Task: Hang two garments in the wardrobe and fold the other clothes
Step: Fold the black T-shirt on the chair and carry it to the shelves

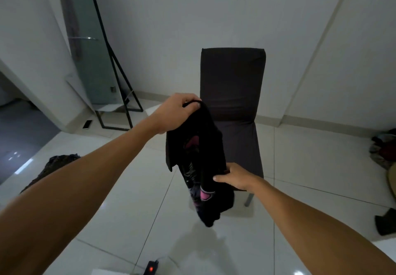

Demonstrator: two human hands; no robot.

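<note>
A black garment with pink print (199, 159) hangs in the air in front of a dark chair. My left hand (175, 114) grips its top edge and holds it up. My right hand (235, 177) pinches the garment lower down on its right side, near the chair seat's front edge. The cloth droops below my right hand, clear of the white tiled floor. A dark crumpled garment (55, 167) lies on the floor at the left, partly hidden by my left forearm. More clothes (383, 150) are heaped on the floor at the far right.
The dark chair (233, 86) stands against the white wall straight ahead. A black frame stand (120, 82) leans at the left beside a frosted glass door (90, 50). A black device with a red light (151, 268) lies on the floor near me. A dark item (385, 221) lies at the right.
</note>
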